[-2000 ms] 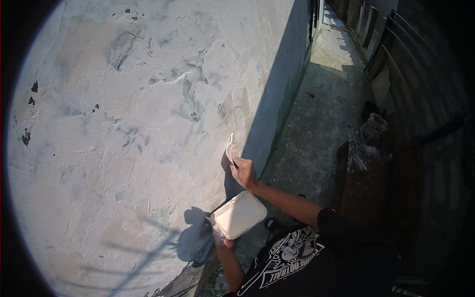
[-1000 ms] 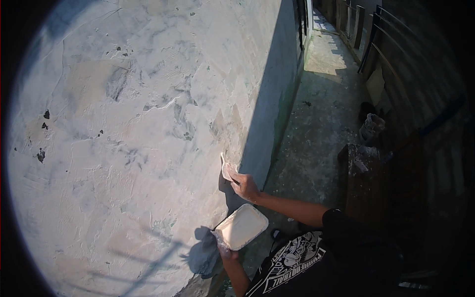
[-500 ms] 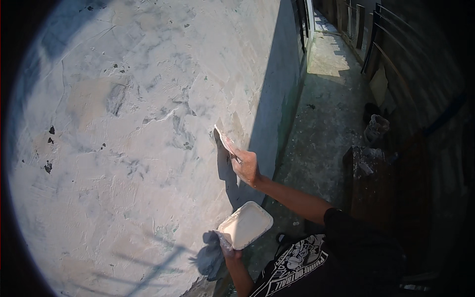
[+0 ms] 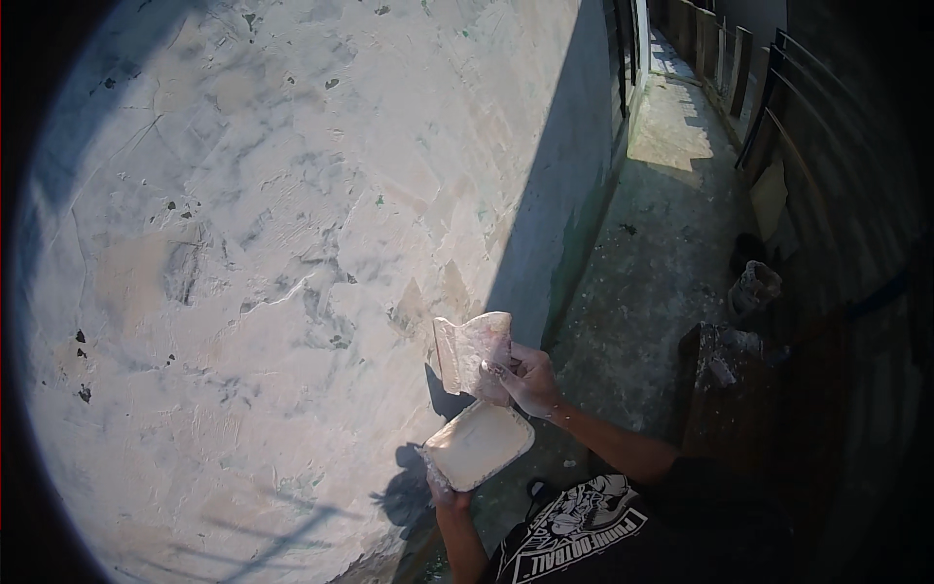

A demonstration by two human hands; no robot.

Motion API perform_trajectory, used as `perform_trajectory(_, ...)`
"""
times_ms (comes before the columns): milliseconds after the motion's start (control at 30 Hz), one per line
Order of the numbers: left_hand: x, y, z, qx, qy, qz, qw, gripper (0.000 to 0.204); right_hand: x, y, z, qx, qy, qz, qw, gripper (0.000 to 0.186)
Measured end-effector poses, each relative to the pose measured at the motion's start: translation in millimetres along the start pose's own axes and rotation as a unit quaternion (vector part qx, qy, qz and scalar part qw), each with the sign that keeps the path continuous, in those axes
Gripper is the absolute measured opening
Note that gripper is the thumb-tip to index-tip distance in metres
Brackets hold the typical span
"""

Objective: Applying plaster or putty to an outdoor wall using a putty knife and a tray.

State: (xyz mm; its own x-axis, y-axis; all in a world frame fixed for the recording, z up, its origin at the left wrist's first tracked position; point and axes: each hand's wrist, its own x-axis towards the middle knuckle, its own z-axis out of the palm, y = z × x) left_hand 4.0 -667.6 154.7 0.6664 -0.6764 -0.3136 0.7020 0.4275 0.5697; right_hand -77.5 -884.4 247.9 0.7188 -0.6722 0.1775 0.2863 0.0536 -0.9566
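Note:
My right hand grips a flat, pale putty spreader smeared with white. The spreader is raised just above the far edge of a shallow rectangular tray, its broad face showing. A smooth off-white paste lies in the tray. My left hand, whitened at the fingers, holds the tray by its left edge; part of its grip is hidden beneath. Close by on the left stands a rough wall coated in patchy white, with small dark chips and bare spots.
A narrow concrete walkway runs along the wall's right side. A white-stained bucket stands there, beyond a dark box-like stand with white splashes. Posts and thin rails line the far right.
My right hand has brought the spreader away from the wall and down to the tray, turning its face into view. My left hand still holds the tray. The view has shifted slightly.

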Motion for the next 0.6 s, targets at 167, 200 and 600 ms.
perform_trajectory(167,28,-24,59,-0.025,-0.016,0.0,1.0,0.056,12,-14,-59,0.073,0.013,-0.023,0.997,0.027)
perform_trajectory(200,32,-29,70,-0.033,-0.009,0.0,0.999,0.056,14,-15,-70,0.087,0.03,-0.025,0.995,0.028)
perform_trajectory(600,54,-73,107,-0.051,0.02,0.071,0.996,0.049,67,23,-174,0.273,0.104,0.095,0.952,0.031)
